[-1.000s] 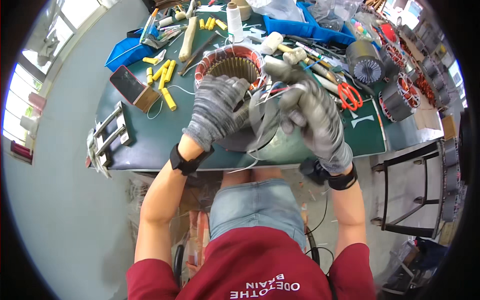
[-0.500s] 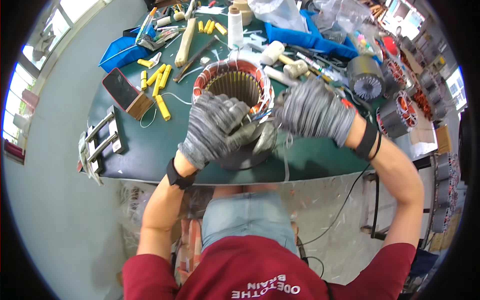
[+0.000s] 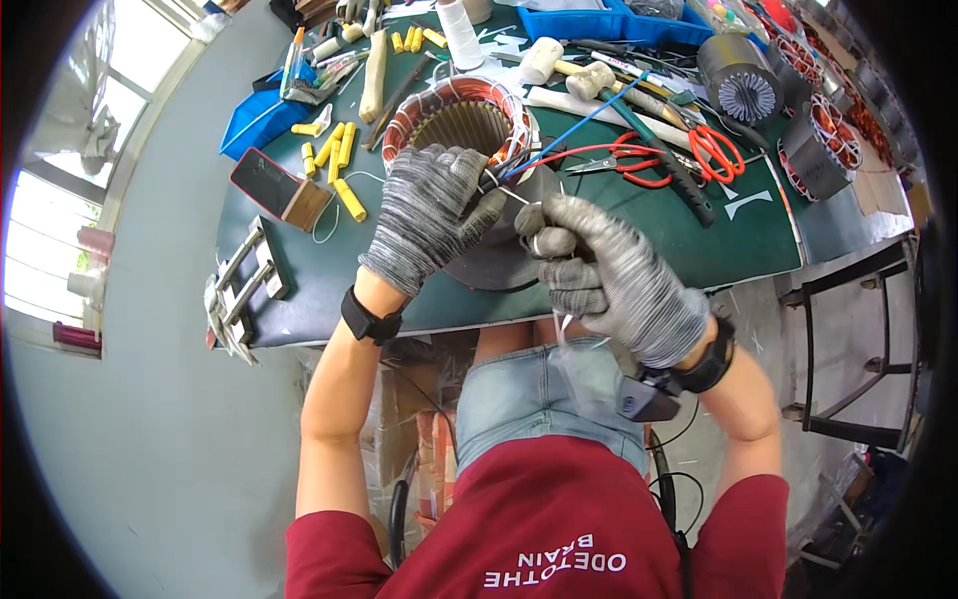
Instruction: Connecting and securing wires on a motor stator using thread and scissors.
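Note:
A motor stator (image 3: 464,128) stands upright at the near edge of the table, its copper winding ring (image 3: 399,125) laced with white cord. My left hand (image 3: 429,215), in a grey knit glove, curls over the ring's near side, thumb and fingers closed around the wire leads. From there a blue wire (image 3: 589,118) and a red wire (image 3: 589,151) stretch out to the right. My right hand (image 3: 619,275), gloved too, is closed on a white lacing cord (image 3: 513,196) that runs taut to the leads. The cord's loose end hangs blurred below this hand.
Red-handled scissors (image 3: 714,155), another red-handled pair (image 3: 639,165) and white-headed mallets (image 3: 541,60) lie right of the stator. Yellow tubes (image 3: 349,200), a phone on a wooden block (image 3: 267,185) and a metal frame (image 3: 249,275) sit left. Another stator (image 3: 823,150) stands far right.
My right hand has moved down and nearer me, drawing the cord. The blue and red wires now extend rightward in plain sight. My left hand stays on the winding; the view has shifted.

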The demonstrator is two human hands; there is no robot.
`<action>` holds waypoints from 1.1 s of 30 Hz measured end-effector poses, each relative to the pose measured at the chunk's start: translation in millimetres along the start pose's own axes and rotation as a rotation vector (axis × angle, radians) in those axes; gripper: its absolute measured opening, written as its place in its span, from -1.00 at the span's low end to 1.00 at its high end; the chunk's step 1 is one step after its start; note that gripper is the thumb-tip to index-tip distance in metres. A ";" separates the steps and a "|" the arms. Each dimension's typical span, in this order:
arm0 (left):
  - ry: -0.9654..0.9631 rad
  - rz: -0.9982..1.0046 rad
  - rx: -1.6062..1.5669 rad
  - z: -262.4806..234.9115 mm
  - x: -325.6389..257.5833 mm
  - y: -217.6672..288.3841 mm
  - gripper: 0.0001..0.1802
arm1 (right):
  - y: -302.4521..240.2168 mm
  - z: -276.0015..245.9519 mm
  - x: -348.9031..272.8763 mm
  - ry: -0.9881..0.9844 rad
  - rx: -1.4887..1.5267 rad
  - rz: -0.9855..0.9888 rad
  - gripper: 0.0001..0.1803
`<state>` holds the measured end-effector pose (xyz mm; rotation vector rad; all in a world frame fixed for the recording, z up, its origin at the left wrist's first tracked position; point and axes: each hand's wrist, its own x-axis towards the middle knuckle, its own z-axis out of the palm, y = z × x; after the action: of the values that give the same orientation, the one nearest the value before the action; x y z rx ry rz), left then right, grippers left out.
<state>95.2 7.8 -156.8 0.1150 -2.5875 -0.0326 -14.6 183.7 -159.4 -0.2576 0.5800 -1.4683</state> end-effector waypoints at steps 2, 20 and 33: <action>0.030 0.042 0.026 1.8 0.2 -1.0 -0.63 | 17.0 -21.5 -4.1 0.079 -0.205 -0.129 -0.67; 0.081 0.055 -0.072 0.0 1.6 -8.1 -0.66 | 2.1 -40.2 56.9 0.217 -0.309 -0.735 -0.79; 0.102 0.083 -0.066 0.7 -1.8 -12.0 -0.61 | -12.9 -38.4 69.1 0.104 -0.559 -0.639 -0.77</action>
<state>97.3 -4.1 -158.9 -0.0144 -2.4835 -0.0799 -45.5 121.7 -199.7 -0.8690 1.0550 -1.9109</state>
